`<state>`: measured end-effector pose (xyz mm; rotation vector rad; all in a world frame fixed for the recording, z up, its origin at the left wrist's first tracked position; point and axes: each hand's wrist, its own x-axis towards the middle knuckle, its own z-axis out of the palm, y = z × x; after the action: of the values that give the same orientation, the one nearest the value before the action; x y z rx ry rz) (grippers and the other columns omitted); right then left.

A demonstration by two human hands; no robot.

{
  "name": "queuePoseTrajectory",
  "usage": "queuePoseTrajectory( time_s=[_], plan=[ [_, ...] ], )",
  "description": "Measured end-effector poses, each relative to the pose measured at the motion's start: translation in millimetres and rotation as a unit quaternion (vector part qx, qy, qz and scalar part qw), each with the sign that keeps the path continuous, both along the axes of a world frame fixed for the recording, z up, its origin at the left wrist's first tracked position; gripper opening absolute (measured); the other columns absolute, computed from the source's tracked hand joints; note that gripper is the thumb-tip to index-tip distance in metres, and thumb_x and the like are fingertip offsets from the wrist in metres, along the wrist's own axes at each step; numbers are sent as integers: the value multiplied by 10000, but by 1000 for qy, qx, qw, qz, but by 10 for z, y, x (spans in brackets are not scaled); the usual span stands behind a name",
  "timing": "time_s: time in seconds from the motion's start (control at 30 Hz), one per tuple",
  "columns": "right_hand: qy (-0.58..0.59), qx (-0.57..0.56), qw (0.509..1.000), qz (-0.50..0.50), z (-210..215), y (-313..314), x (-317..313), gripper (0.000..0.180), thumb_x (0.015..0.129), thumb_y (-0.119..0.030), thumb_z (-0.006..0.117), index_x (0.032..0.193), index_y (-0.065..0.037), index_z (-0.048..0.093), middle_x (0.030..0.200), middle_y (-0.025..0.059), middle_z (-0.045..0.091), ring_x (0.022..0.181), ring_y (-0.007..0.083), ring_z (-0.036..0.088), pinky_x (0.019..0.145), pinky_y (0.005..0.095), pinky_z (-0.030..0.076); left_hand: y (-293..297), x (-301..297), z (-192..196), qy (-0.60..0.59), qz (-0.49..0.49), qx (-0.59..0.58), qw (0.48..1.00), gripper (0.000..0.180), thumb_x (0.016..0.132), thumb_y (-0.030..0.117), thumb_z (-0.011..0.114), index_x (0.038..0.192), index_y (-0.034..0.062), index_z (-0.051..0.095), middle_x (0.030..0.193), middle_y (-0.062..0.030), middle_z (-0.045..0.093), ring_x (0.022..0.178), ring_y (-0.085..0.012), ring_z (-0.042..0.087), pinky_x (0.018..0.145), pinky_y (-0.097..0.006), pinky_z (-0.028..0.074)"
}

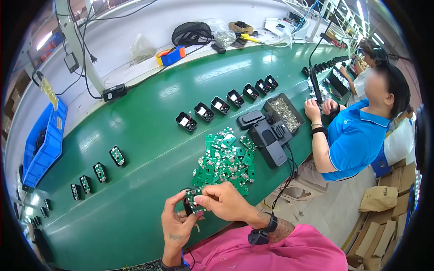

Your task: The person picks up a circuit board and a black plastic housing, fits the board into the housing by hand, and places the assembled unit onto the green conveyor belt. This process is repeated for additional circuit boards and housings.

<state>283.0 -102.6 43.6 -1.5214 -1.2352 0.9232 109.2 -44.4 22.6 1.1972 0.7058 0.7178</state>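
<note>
Close to the table's near edge, my left hand is closed round a small black open housing. A green circuit board lies at the mouth of this housing. My right hand presses thumb and fingers on the board's right side. How deep the board sits in the housing, I cannot tell. Just beyond my hands is a loose heap of green circuit boards. Farther back, a slanting row of open black housings stands with white parts and wires inside.
Right of the heap stands a dark grey device with cables, beside a tray of small metal parts. Housings with boards line the left side, near a blue crate. A co-worker in a blue shirt works at the right.
</note>
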Motion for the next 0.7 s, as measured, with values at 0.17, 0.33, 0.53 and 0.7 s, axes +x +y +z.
queuePoseTrajectory(
  time_s=[0.17, 0.33, 0.53, 0.7],
  plan=[
    [170, -103, 975, 98, 137, -23, -5, 307, 948, -226, 682, 735, -9, 640, 557, 19, 579, 461, 66, 534, 450, 265, 384, -36, 66, -138, 13, 98, 155, 983, 516, 816, -50, 741, 1277, 15, 518, 1241, -131, 561, 1047, -217, 651, 781, -289, 602],
    [-51, 31, 997, 49, 178, 10, -41, 251, 907, -185, 702, 747, 3, 653, 568, 104, 566, 492, 126, 556, 460, 305, 402, 18, 169, -272, 29, 152, 249, 956, 434, 861, 23, 721, 1268, 24, 571, 1268, -135, 588, 1087, -213, 637, 844, -318, 578],
    [-45, 25, 999, -12, 210, 39, -11, 257, 927, -171, 675, 748, 6, 624, 582, 134, 552, 471, 236, 528, 467, 350, 396, -31, 386, -54, 62, 195, 263, 943, 548, 856, -140, 554, 1373, 42, 545, 1323, -160, 605, 1017, -175, 658, 735, -246, 555],
    [-75, 60, 995, -16, 130, 116, 5, 275, 922, -177, 700, 739, 15, 626, 552, 111, 511, 443, 203, 457, 450, 349, 349, 56, 235, -30, 57, 114, 248, 960, 598, 837, -170, 524, 1390, 55, 541, 1335, -151, 598, 955, -156, 665, 699, -248, 536]
  ],
)
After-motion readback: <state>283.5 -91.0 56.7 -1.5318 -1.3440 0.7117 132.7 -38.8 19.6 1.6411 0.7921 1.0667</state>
